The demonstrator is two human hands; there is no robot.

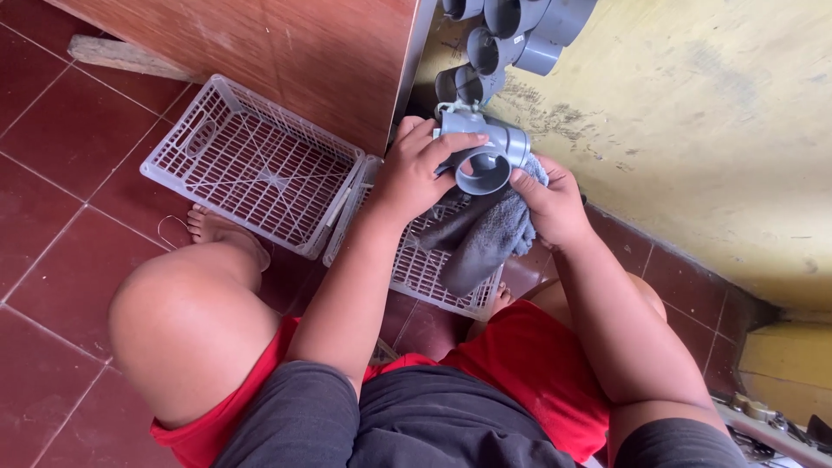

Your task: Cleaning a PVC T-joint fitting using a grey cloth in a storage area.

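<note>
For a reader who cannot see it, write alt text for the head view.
Left hand grips a grey pipe fitting while the right hand presses a grey cloth to it. Below lie two white plastic crates on red floor tiles.

place: plumbing store or workshop | cues: stacked grey pipe fittings (pixel 511 35), plastic crates (pixel 251 165), tiled floor (pixel 52 173)

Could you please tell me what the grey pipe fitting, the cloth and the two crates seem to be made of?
Pipe fitting: likely moulded plastic, smooth matte grey with thick even walls. Cloth: soft fabric, probably towelling, fuzzy and hanging in folds. Crates: apparently pale plastic, thin lattice ribs with a moulded handle slot.
</note>
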